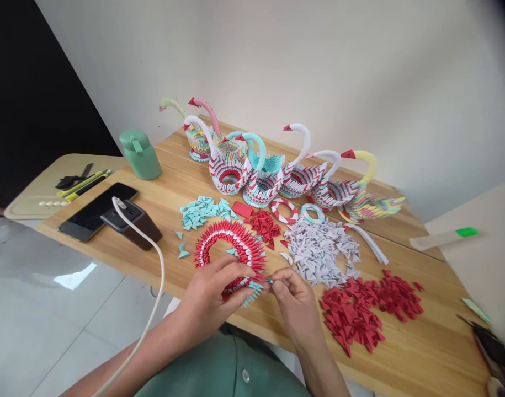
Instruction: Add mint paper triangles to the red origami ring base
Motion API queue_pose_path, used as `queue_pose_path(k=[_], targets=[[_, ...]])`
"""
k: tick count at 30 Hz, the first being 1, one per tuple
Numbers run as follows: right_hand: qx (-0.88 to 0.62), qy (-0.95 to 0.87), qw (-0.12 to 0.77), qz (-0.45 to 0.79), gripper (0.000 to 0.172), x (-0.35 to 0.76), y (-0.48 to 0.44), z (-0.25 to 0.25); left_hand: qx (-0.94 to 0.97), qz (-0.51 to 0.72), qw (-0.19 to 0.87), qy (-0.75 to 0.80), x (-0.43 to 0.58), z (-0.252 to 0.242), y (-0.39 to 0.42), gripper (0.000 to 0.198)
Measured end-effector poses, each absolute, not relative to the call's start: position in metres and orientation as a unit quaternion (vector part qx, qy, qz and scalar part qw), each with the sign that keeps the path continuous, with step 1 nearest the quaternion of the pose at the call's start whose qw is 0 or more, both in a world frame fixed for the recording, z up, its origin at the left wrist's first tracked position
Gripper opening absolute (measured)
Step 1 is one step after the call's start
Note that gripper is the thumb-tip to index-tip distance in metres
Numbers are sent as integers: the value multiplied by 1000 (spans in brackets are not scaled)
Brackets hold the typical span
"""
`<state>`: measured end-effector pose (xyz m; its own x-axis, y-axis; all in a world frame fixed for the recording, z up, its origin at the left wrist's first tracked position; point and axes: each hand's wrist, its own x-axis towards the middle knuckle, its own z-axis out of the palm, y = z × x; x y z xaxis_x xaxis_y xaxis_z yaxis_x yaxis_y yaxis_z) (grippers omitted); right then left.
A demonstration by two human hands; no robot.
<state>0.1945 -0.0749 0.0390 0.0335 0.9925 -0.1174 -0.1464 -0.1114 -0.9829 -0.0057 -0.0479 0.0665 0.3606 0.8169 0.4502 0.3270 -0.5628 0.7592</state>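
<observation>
My left hand grips a ring of folded paper pieces, red and white with light-blue points along its lower right edge. Its fingers reach over the ring's inner side, with the thumb at the outer edge. Close by on the right, my right hand pinches a small light-blue folded paper piece at the ring's edge. Whether that piece touches the ring I cannot tell. Piles of light-blue pieces, red pieces and white pieces lie just beyond the ring.
Several paper swans stand along the wall. Larger red piles lie at right. Two small paper rings and a white curved neck lie mid-table. At left are a green bottle, a phone and a black power bank with a white cable.
</observation>
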Motion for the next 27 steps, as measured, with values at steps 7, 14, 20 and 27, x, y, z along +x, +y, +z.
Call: queue_pose_path(k=[7,14,20,27], targets=[[-501,-429,523,540,20,197,-75,31,775,435,281,362,-7,67,-49,14],[-495,-429,521,547,20,195,-73,33,776,433,276,366,-8,67,-49,13],[-525,-438,506,526,24,193,-73,35,777,419,287,371,-8,67,-49,15],[-532,-478,482,507,26,196,-70,40,779,417,288,370,-8,69,-50,14]])
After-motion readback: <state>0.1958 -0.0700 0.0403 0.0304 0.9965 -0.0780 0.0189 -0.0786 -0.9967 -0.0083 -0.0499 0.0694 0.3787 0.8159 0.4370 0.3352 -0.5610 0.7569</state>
